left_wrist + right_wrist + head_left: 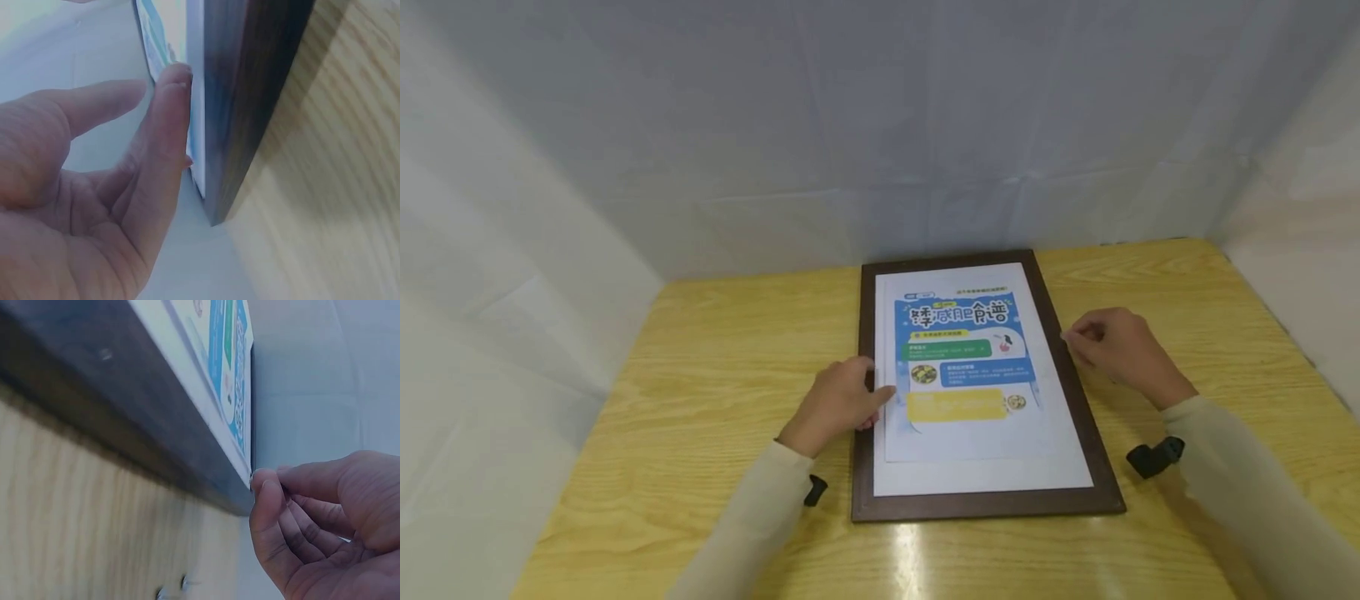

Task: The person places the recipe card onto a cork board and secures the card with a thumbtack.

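A dark brown picture frame (988, 503) lies on the table with a white backing sheet (977, 477) inside it. On that sheet is a printed poster (958, 354) with blue, green and yellow panels and large Chinese lettering. My left hand (838, 398) is at the frame's left side, thumb reaching over the white border; in the left wrist view its fingers (165, 131) are fairly straight, apart from the thumb. Beside the frame's right edge, my right hand (1108, 346) has curled fingers, thumb and index fingertips (267, 497) together. I cannot tell whether something tiny sits between them.
The wood-grain table (722, 358) extends on both sides of the frame. A pale sheet (850, 125) hangs behind it and at the sides. In the right wrist view, two small shiny bits (160, 592) show against the wood. Dark wrist devices (1153, 457) sit by the sleeves.
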The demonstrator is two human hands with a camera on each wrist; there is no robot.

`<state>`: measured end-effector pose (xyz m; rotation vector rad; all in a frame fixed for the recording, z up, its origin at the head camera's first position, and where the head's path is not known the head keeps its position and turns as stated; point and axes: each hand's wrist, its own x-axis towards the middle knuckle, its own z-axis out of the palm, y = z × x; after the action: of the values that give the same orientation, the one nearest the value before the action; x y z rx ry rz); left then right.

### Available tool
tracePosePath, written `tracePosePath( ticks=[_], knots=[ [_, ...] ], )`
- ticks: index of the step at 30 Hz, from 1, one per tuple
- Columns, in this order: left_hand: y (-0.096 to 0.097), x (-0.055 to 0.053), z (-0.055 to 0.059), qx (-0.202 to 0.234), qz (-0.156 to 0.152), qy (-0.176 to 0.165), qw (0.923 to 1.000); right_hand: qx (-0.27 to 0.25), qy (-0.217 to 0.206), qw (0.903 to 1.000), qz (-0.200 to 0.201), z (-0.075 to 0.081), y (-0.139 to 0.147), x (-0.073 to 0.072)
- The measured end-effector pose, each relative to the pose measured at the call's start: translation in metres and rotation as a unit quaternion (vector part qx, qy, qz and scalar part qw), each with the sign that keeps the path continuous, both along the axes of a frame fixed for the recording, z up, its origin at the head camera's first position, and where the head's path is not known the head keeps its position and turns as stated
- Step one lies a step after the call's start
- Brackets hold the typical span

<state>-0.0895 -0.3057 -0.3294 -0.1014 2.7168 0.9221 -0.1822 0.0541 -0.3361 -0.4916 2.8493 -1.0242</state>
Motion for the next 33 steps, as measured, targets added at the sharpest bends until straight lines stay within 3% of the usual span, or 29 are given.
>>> tracePosePath(
  ticks=[7,14,22,27,33],
  knots=[
    [0.003,0.003,0.008,-0.048,-0.019,0.069,0.9963,-0.025,-0.033,0.9991,0.007,0.004,-0.026,-0.010],
    [0.011,0.003,0.005,-0.075,-0.067,0.100,0.9899,-0.006,-0.042,0.9987,0.027,0.004,-0.061,-0.023],
    [0.017,-0.003,-0.007,-0.077,-0.123,0.084,0.9859,-0.006,-0.064,0.9962,0.059,0.005,-0.102,-0.036],
    [0.022,-0.006,-0.014,-0.098,-0.165,0.062,0.9795,-0.019,-0.056,0.9945,0.086,0.003,-0.126,-0.047],
    [0.026,-0.010,-0.020,-0.107,-0.204,0.062,0.9712,-0.034,-0.041,0.9938,0.098,0.004,-0.153,-0.057]
  ],
)
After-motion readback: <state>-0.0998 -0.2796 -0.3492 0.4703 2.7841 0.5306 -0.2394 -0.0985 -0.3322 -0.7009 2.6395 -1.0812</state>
